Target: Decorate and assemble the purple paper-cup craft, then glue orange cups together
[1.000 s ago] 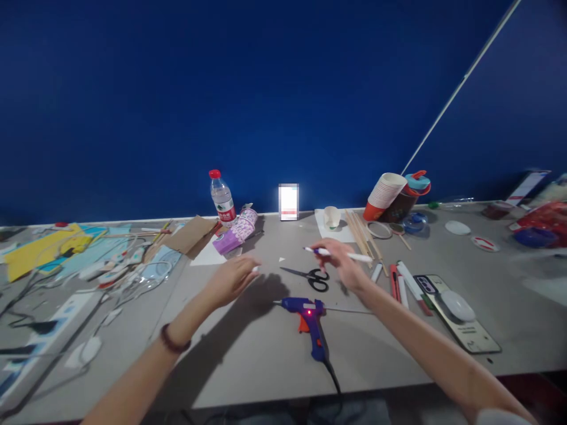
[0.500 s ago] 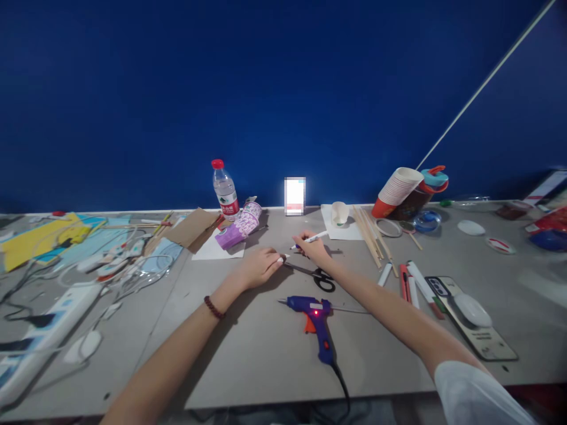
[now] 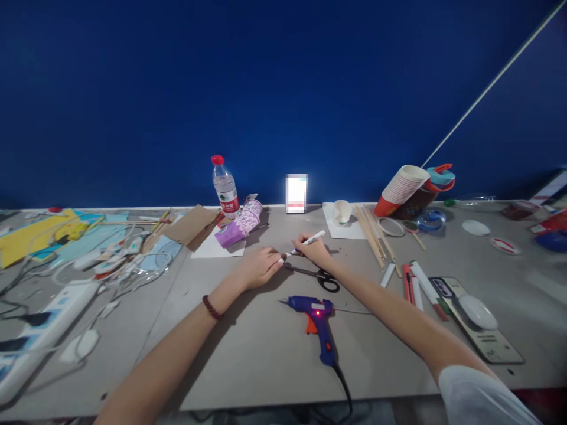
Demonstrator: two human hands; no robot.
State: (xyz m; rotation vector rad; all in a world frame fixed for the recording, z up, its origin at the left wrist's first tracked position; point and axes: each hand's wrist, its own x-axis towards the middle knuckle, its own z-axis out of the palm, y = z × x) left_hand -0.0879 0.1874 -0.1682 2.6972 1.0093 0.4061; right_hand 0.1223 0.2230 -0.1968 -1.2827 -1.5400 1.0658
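Okay, right hand (image 3: 311, 251) pinching slim white marker pen (image 3: 315, 238) just past black-handled scissors (image 3: 319, 274) | left hand (image 3: 259, 267) by tiny white scrap (image 3: 287, 255), can't tell if pinned | risk: loose scrap could skid under nib

Your pen (image 3: 316, 237) is wht w/ dk purple nr its tip. You've a dk reddish-brn beaded bracelet (image 3: 212, 307) & pale gry sleeve (image 3: 478, 395). Scissors (image 3: 321, 274): blk handles. Glue gun (image 3: 323, 338): blue-violet body, orange trigger (image 3: 312, 324), red light (image 3: 318, 313), blk cord (image 3: 344, 383). Your bench (image 3: 248, 366): plain gry. Wall (image 3: 266, 88) facing you: deep blue. To your L: bottle (image 3: 224, 188) w/ red cap (image 3: 217, 160), red/wht/grn label (image 3: 229, 203); purple cups (image 3: 239, 227), pale floral patt.; brn cardboard (image 3: 192, 227); yel. sheet (image 3: 22, 245); wht power strip (image 3: 48, 339), blue panels. To your R: wht cup stack (image 3: 403, 189), orange-red lower end; tan sticks (image 3: 370, 236).
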